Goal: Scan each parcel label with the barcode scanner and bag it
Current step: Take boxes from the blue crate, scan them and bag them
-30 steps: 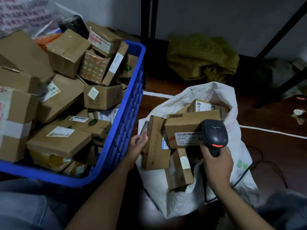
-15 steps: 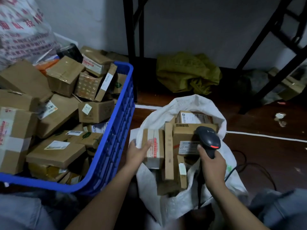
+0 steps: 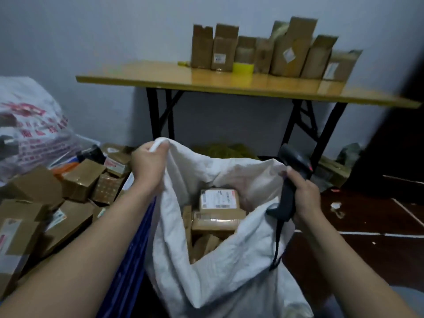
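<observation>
Now left hand [image 3: 150,167] pinches sack [image 3: 229,260] rim, bunched; right hand [image 3: 304,196] clamps scanner [image 3: 291,180] grip plus far rim. Sack on floor between arms, soft, floppy woven cloth, likely heavy loaded; hold by rim. Parcels [image 3: 218,210] inside stiff cardboard. Lower parcels hidden; labels blurred; crate [image 3: 137,244] mostly covered.

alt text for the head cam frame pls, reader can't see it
A person's left hand lifts the rim of a white sack holding labelled cardboard parcels, while the right hand grips a black barcode scanner against the opposite rim. More parcels fill a blue crate at left; behind stands a folding table lined with upright boxes.
</observation>
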